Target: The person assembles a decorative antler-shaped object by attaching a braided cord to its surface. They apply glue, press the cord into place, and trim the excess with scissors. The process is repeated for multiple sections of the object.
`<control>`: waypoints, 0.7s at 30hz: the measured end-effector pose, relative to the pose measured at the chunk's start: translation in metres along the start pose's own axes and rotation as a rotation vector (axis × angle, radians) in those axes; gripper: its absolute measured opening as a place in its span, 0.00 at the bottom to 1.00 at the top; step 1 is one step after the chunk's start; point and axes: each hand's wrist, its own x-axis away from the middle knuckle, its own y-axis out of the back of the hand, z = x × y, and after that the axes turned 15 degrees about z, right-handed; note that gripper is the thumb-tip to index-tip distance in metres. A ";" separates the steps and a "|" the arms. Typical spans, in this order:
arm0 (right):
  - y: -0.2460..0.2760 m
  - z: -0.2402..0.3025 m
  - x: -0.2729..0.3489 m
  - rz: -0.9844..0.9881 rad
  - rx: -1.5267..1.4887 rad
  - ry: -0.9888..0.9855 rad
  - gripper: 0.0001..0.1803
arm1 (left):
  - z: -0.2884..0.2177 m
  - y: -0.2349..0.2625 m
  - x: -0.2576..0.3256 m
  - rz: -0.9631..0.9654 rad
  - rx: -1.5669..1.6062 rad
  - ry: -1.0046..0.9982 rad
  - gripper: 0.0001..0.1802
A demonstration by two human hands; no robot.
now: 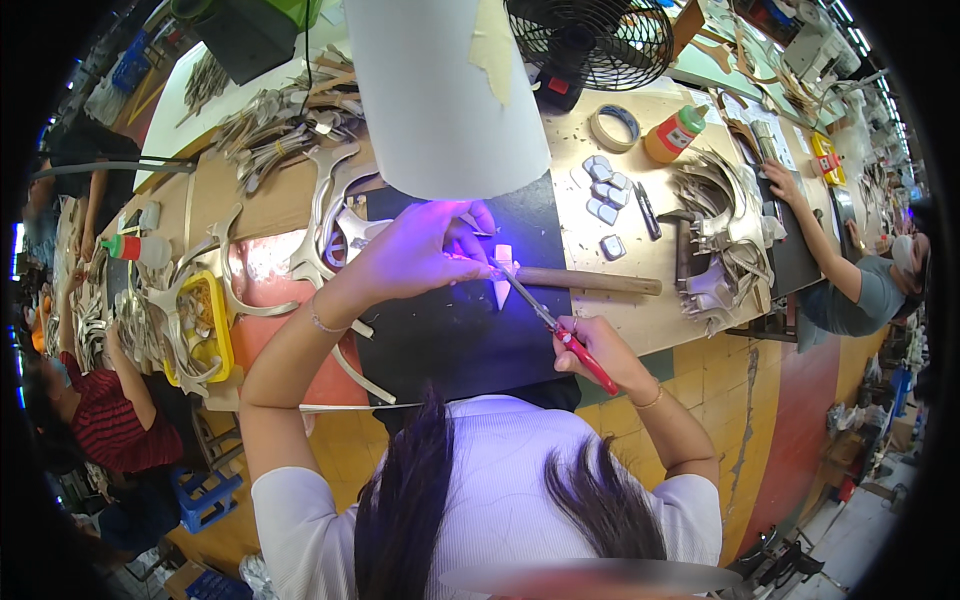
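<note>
My left hand (440, 250) is raised over the black mat (420, 340), its fingers pinched together in bright violet light. What they hold there is too small and glare-lit to make out. My right hand (605, 350) is closed round a tool with a red handle (587, 364) and a long thin grey metal shaft (530, 302). The shaft's tip reaches up to the left fingertips. Just beside that tip stands a pale, narrow block (503, 275), with a round wooden handle (600, 282) lying to its right; whether the two are joined I cannot tell.
A white lamp shade (450, 110) hangs close above my left hand. Curved metal pieces (318, 215) lie left; more (715, 250) are heaped right. Beyond are a tape roll (615, 128), a glue bottle (675, 133), grey blocks (605, 188) and a fan (590, 40). Co-workers sit either side.
</note>
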 end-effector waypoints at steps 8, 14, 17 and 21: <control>-0.011 -0.011 -0.008 -0.184 0.013 0.010 0.34 | -0.004 0.003 0.002 -0.105 -0.041 0.147 0.24; 0.007 -0.022 -0.001 -0.510 0.004 0.116 0.30 | 0.018 0.015 0.009 -0.181 -0.104 0.051 0.17; 0.039 -0.020 0.011 -0.737 0.107 -0.172 0.29 | 0.042 0.013 0.007 -0.255 -0.411 0.169 0.10; 0.078 -0.023 0.032 -0.951 0.240 -0.409 0.27 | 0.067 0.003 -0.004 -0.265 -0.759 0.133 0.10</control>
